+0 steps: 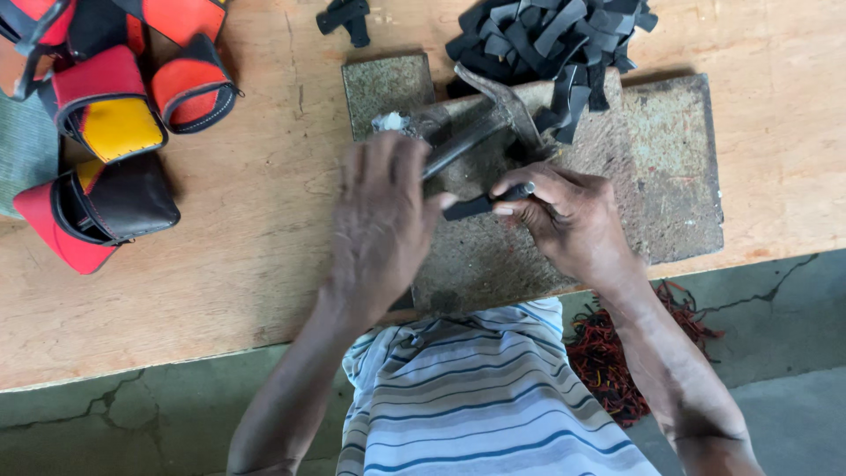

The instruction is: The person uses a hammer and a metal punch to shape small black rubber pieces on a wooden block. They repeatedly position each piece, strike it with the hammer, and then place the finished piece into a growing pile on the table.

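My left hand [381, 225] is closed around the dark handle of a metal hammer [493, 119]. The hammer's head rests over a grey stone slab [670, 176]. My right hand [573, 220] pinches one end of a short black strip [469, 207], which lies flat on the slab between both hands. The hammer handle passes just above the strip. Part of the handle is hidden under my left hand.
A heap of black strips [551, 40] lies at the slab's far edge, with a few loose black pieces [346, 18] beside it. Red, yellow and black sewn pouches [106, 123] are piled at the left of the wooden table [238, 247]. Red scraps [612, 357] lie on the floor.
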